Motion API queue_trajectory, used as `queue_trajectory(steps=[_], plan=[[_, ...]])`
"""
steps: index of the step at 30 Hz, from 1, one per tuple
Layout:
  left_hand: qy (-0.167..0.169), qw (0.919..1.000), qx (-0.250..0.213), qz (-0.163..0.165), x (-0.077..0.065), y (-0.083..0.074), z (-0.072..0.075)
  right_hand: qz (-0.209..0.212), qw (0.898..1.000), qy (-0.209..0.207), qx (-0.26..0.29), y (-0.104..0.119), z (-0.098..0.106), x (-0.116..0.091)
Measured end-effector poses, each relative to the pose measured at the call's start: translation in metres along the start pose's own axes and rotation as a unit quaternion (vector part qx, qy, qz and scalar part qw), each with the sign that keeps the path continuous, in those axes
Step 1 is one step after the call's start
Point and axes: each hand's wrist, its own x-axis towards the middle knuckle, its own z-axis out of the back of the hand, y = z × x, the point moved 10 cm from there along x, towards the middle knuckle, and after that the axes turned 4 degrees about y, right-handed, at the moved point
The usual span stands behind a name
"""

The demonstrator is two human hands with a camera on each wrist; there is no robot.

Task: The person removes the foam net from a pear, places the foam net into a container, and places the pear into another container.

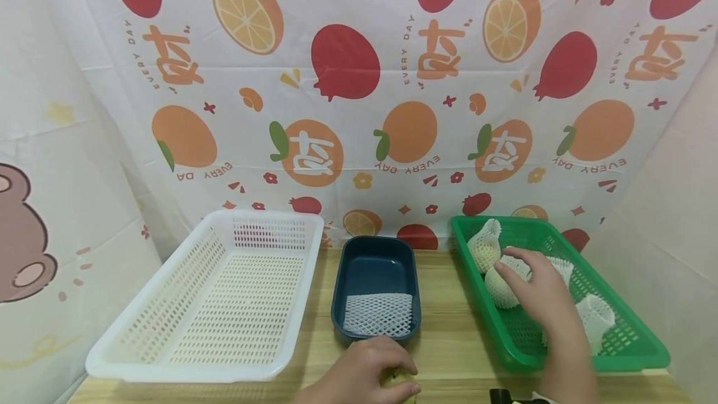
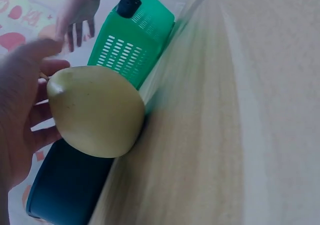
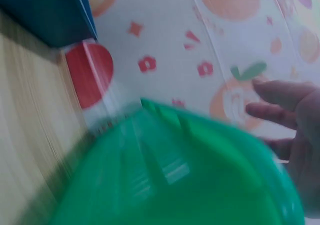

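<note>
My left hand [image 1: 367, 373] grips a yellow-green pear [image 2: 97, 112] at the near side of the table, in front of the dark blue tray. Its stem points toward the palm, and the fingers reach behind it. In the head view most of this pear is hidden by the hand. Over the green basket [image 1: 507, 345], my right hand [image 1: 541, 295] has its fingers spread and holds nothing. Close to its fingertips are a pale fruit in a white foam net [image 1: 501, 285] and a second netted fruit [image 1: 485, 251] with its net gathered above it.
A flat white foam net [image 1: 378, 315] lies across the near end of the blue tray [image 1: 374, 264]. On the left stands a white perforated basket [image 1: 280, 361]. Another foam net [image 1: 596, 320] sits on the green basket's right side. A fruit-print cloth [image 1: 359, 136] hangs behind.
</note>
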Motion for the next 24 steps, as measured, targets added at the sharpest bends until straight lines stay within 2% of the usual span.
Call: queue_trajectory(steps=[5, 12, 18, 24], plan=[[0.036, 0.9986, 0.015, 0.035, -0.001, 0.009, -0.01, -0.032, 0.998, 0.047, -0.025, -0.027, 0.001, -0.002], [0.074, 0.9924, -0.032, 0.094, -0.003, 0.021, -0.019, -0.063, 0.992, 0.106, -0.025, -0.051, -0.015, -0.001], [0.091, 0.9877, -0.057, 0.114, -0.006, 0.025, -0.024, -0.063, 0.988, 0.144, 0.002, -0.06, -0.036, 0.003], [0.102, 0.9826, -0.083, 0.131, -0.006, 0.029, -0.028, -0.046, 0.984, 0.17, 0.029, -0.056, -0.048, 0.004]])
